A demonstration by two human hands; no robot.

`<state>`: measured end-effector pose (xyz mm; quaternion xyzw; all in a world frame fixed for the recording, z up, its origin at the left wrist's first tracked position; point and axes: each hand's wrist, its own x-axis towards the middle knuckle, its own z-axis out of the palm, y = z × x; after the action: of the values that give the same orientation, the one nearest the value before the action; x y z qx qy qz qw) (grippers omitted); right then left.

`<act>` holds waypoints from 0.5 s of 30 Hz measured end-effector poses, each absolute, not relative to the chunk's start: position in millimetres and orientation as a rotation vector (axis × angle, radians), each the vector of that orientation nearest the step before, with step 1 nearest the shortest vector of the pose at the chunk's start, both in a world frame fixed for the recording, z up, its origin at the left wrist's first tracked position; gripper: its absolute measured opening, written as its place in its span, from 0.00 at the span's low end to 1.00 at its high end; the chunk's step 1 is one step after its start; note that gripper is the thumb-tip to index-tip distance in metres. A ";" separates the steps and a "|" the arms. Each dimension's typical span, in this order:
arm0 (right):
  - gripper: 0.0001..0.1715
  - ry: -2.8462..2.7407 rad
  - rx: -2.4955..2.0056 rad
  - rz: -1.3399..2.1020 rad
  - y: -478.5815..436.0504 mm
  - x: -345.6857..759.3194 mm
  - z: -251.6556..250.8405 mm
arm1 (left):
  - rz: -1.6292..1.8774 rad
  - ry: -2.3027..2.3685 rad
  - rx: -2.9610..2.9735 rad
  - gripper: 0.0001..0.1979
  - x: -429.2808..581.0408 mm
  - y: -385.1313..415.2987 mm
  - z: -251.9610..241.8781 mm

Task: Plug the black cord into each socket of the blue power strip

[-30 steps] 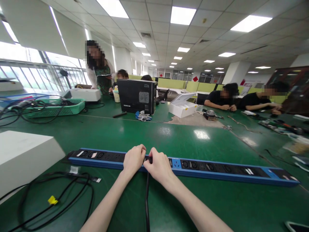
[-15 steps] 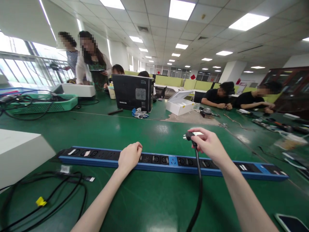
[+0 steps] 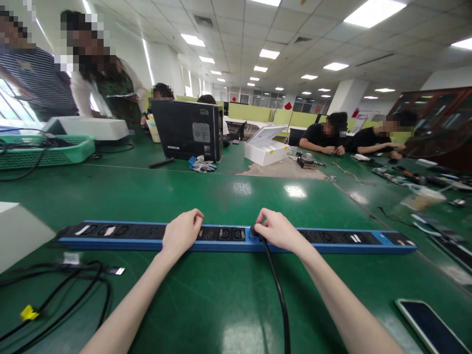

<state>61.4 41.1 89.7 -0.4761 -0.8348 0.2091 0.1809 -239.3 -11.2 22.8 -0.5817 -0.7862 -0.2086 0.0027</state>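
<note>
A long blue power strip (image 3: pixel 339 239) with black sockets lies across the green table (image 3: pixel 236 196) in front of me. My left hand (image 3: pixel 181 231) rests closed on top of the strip near its middle, pressing it down. My right hand (image 3: pixel 278 229) pinches a black plug (image 3: pixel 255 231) against the strip just right of centre. The plug's black cable (image 3: pixel 278 295) runs from it toward me over the table.
A white box corner (image 3: pixel 18 231) and loose black cables (image 3: pixel 62 290) lie at the left. A phone (image 3: pixel 431 327) lies at the lower right. Further back stand a black computer case (image 3: pixel 188 130), a green basket (image 3: pixel 44 152) and an open white box (image 3: pixel 265 150). Several people sit or stand around the table.
My right hand pulled the plug out of a socket near the strip's middle, lifted it to the right, and has now brought it down onto the strip further right. My left hand stayed put.
</note>
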 end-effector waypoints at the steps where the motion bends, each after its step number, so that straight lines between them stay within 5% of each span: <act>1: 0.05 -2.377 -1.348 0.564 42.5 61.4 86.5 | -0.659 -2.461 -1.827 0.16 -239.3 -11.3 22.8; 15: 0.08 -2.510 -1.530 -0.100 5.0 27.3 74.4 | -0.693 -2.429 -1.844 0.15 -238.5 -13.5 24.4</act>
<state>27.3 5.0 74.4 -0.5176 -0.8491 -0.0340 0.1001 -238.5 -13.5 24.4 -0.5897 -0.7766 -0.2215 0.0071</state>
